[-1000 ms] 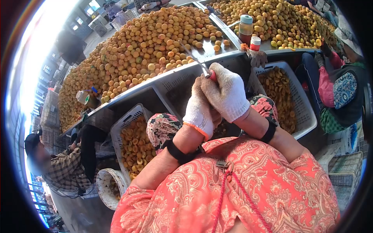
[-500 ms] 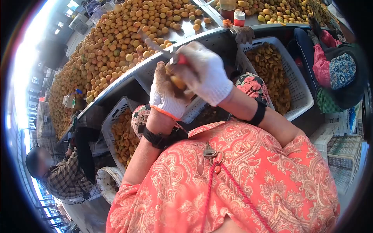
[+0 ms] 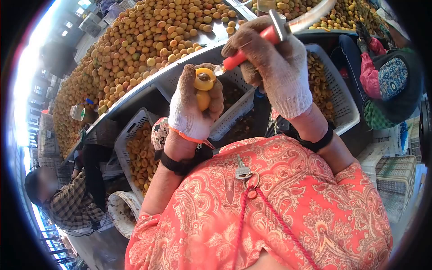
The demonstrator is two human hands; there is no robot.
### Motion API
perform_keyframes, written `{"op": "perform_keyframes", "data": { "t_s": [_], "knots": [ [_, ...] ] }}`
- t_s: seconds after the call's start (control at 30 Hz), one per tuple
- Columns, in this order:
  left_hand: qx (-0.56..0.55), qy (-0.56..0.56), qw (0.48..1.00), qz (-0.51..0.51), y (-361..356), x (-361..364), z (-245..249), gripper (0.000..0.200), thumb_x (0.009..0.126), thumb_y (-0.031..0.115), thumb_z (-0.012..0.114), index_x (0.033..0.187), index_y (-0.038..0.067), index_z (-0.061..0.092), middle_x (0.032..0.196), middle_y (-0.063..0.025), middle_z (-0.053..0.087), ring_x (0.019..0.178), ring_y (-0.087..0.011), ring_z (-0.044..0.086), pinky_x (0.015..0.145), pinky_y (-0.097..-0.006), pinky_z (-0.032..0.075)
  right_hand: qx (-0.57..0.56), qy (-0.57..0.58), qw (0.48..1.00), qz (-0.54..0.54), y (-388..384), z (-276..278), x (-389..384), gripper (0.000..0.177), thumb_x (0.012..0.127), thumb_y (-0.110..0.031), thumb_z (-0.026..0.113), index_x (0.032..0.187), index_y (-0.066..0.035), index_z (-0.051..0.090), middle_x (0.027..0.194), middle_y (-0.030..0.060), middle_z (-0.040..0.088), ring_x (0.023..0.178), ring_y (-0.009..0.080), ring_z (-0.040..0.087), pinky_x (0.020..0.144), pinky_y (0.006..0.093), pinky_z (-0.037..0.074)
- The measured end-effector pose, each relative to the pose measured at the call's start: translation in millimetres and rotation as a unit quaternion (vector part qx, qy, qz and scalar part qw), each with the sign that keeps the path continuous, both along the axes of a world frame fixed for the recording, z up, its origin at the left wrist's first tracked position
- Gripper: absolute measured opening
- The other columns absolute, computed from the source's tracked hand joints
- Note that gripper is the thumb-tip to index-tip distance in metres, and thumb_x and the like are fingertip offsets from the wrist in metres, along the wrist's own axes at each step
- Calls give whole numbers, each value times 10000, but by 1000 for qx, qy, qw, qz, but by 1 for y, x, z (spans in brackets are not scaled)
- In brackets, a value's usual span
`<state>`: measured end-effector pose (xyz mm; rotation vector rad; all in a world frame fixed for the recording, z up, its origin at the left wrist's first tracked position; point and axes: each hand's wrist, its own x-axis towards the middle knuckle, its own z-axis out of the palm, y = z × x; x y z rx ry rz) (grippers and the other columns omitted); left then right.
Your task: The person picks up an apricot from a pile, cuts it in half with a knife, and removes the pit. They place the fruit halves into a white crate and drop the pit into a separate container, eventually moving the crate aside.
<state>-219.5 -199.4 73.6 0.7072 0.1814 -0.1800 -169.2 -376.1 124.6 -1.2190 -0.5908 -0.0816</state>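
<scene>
My left hand, in a stained white knit glove, is closed around a split apricot. One half faces up with the dark pit in its hollow; the other half sits lower in the palm. My right hand, gloved too, grips a red-handled knife. Its blurred blade points to the upper right, while a small metal scoop tip at the handle's other end is right beside the upper half. Below the hands, a white crate holds dark scraps.
Whole apricots are heaped on the metal table ahead. Crates of apricot halves stand at left and right. A dirty white bucket is at lower left. Other people sit left and right.
My right hand has moved right and up off my left hand, and the knife has turned so its blade points right and its scoop end faces the apricot. The apricot now shows split, pit visible.
</scene>
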Motion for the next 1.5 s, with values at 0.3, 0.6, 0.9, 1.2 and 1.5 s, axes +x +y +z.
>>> {"op": "perform_keyframes", "data": {
  "t_s": [0.3,0.6,0.9,1.2,1.5],
  "knots": [
    [116,5,993,35,3,-5,-1,340,1002,447,537,1070,123,614,810,-27,596,593,-109,523,486,-217,400,-64,34,995,63,9,1,-3,317,970,-295,648,770,-49,667,650,-16,624,522,32,503,455,192,361],
    [416,-184,886,87,-5,-8,0,275,1024,334,523,1047,70,594,877,11,565,737,-67,538,598,-180,435,-20,159,978,133,1,-7,1,404,1031,-391,508,740,-112,535,704,37,617,439,34,385,398,212,256],
    [231,-33,970,64,-22,-8,17,286,1006,386,546,1033,101,550,733,0,491,564,-77,438,496,-200,348,-57,129,989,37,6,0,-10,380,1020,-355,540,742,-97,527,706,36,613,434,30,369,396,196,236],
    [304,-114,945,37,-18,-24,19,237,978,293,603,1119,104,581,879,26,549,700,-50,523,538,-175,404,37,248,947,202,-1,-15,1,290,1000,-312,517,839,-84,594,704,34,606,450,76,393,420,233,316],
    [146,-130,981,-16,-16,-20,21,219,981,281,599,1086,89,600,765,-4,537,552,-62,462,444,-189,333,142,392,892,173,6,-10,-4,262,984,-319,580,818,-116,558,697,17,572,434,76,364,374,213,286]
  ]
}}
